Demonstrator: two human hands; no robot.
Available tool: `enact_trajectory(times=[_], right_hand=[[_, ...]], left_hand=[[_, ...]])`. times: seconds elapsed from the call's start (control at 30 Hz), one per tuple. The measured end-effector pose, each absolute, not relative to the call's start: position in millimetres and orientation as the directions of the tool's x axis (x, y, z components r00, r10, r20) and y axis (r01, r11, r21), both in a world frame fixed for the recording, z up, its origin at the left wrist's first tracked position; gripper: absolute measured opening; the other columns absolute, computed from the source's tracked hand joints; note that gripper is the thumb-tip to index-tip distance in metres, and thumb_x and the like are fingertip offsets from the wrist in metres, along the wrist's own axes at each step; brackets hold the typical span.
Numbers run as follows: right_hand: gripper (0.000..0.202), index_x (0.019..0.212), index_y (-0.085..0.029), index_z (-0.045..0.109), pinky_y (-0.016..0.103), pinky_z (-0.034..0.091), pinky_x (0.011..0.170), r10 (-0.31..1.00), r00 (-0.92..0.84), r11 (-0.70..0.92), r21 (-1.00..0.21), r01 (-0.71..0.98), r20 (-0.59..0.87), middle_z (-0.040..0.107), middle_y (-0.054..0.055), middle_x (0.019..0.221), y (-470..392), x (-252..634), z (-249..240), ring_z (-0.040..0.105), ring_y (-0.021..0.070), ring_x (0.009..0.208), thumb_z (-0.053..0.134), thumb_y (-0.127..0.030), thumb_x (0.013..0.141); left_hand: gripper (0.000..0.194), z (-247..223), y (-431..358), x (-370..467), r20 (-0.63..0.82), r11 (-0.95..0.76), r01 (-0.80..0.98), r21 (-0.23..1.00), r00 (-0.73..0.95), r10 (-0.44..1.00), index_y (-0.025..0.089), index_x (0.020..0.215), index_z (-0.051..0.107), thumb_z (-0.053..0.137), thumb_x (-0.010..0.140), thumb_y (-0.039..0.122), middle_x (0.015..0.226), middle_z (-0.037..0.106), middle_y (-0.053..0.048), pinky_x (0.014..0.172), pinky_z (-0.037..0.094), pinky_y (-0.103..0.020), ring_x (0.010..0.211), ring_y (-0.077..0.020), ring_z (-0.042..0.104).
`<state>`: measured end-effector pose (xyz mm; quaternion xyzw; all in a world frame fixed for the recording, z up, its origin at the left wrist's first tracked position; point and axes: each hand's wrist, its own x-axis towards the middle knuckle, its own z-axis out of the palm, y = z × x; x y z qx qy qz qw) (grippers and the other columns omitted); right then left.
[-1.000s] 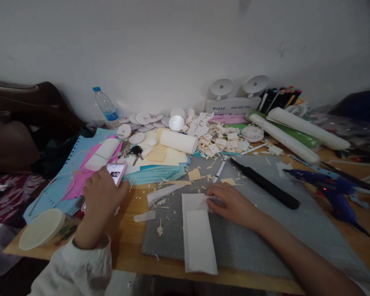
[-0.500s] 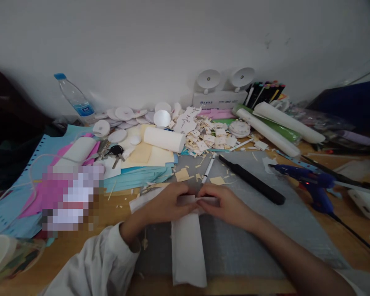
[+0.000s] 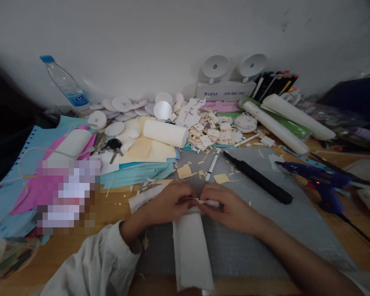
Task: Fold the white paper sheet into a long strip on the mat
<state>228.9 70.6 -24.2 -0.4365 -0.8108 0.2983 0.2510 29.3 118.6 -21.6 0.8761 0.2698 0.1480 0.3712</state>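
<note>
Both hands meet over the grey mat, pinching a thin piece of white paper between them. My left hand has its thumb and fingers closed on the paper's left part. From the right, my right hand grips the same piece, its fingertips close to the left ones. Below them a long folded white paper strip reaches toward the table's front edge. Another white strip sticks out left of my left hand. A white pen lies just beyond the fingers.
A black tool and a blue glue gun lie to the right. Small cream pieces are heaped at the back. Blue sheets, keys and a bottle are on the left. White rolls lie about.
The view has shifted slightly. The fingertips have moved along the white paper, and the thin piece between them now shows more to the right. The long strip's lower end appears farther right.
</note>
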Motion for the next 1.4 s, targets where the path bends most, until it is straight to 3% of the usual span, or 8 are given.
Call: enact_trajectory(times=[0.33,0.53,0.73,0.9,1.03,1.23,1.4], right_hand=[[0.018,0.069,-0.020,0.052,0.026,0.040,0.063,0.788,-0.526,0.577,-0.682,0.449,0.321,0.056,0.001,0.073,72,226,-34,0.051,0.0135,0.071,0.049,-0.013,0.085],[0.016,0.071,-0.021,0.053,0.028,0.039,0.066,0.751,-0.543,0.632,-0.649,0.424,0.377,0.056,0.003,0.077,72,226,-35,0.050,0.0144,0.074,0.049,-0.015,0.085],[0.012,0.075,-0.020,0.051,0.023,0.038,0.059,0.865,-0.448,0.425,-0.807,0.410,0.228,0.052,-0.002,0.072,72,227,-27,0.050,0.0110,0.066,0.052,-0.021,0.087],[0.007,0.078,-0.020,0.052,0.022,0.038,0.060,0.854,-0.500,0.402,-0.790,0.462,0.143,0.055,-0.002,0.073,71,229,-25,0.050,0.0109,0.066,0.055,-0.021,0.085],[0.016,0.071,-0.020,0.048,0.023,0.039,0.060,0.817,-0.564,0.446,-0.751,0.487,0.120,0.055,-0.002,0.071,71,228,-24,0.051,0.0119,0.067,0.053,-0.023,0.086],[0.018,0.070,-0.020,0.051,0.024,0.042,0.062,0.761,-0.600,0.559,-0.717,0.416,0.246,0.056,0.001,0.073,71,226,-26,0.052,0.0127,0.071,0.049,-0.020,0.088],[0.013,0.079,-0.021,0.056,0.026,0.044,0.068,0.677,-0.616,0.709,-0.582,0.398,0.404,0.060,0.004,0.080,70,227,-32,0.053,0.0141,0.076,0.049,-0.016,0.088]], left_hand=[[0.011,-22,117,32,0.037,-0.540,0.415,0.732,0.768,0.639,0.016,0.080,0.059,0.052,0.086,0.023,0.079,0.062,-0.004,0.075,0.039,-0.029,0.080,-0.0177,0.054],[0.021,-16,121,32,-0.021,-0.506,0.409,0.759,0.792,0.610,0.016,0.078,0.056,0.045,0.090,0.029,0.074,0.056,-0.002,0.069,0.038,-0.027,0.073,-0.0154,0.050],[0.032,-11,126,23,-0.067,-0.443,0.362,0.820,0.830,0.553,0.015,0.078,0.056,0.045,0.090,0.043,0.072,0.050,0.000,0.064,0.038,-0.024,0.070,-0.0133,0.048],[0.031,-12,127,22,-0.044,-0.489,0.331,0.807,0.860,0.509,0.014,0.080,0.059,0.049,0.089,0.042,0.077,0.055,-0.002,0.070,0.039,-0.025,0.076,-0.0148,0.052],[0.026,-11,127,23,-0.010,-0.521,0.295,0.801,0.876,0.481,0.014,0.081,0.062,0.053,0.087,0.037,0.079,0.059,-0.004,0.073,0.040,-0.027,0.079,-0.0164,0.055],[0.022,-15,128,22,-0.003,-0.482,0.286,0.828,0.862,0.507,0.013,0.084,0.065,0.057,0.085,0.033,0.081,0.062,-0.005,0.076,0.040,-0.028,0.082,-0.0178,0.056],[0.025,-14,129,22,-0.060,-0.362,0.300,0.883,0.836,0.545,0.014,0.081,0.064,0.054,0.085,0.036,0.079,0.060,-0.003,0.073,0.042,-0.026,0.079,-0.0168,0.056]])
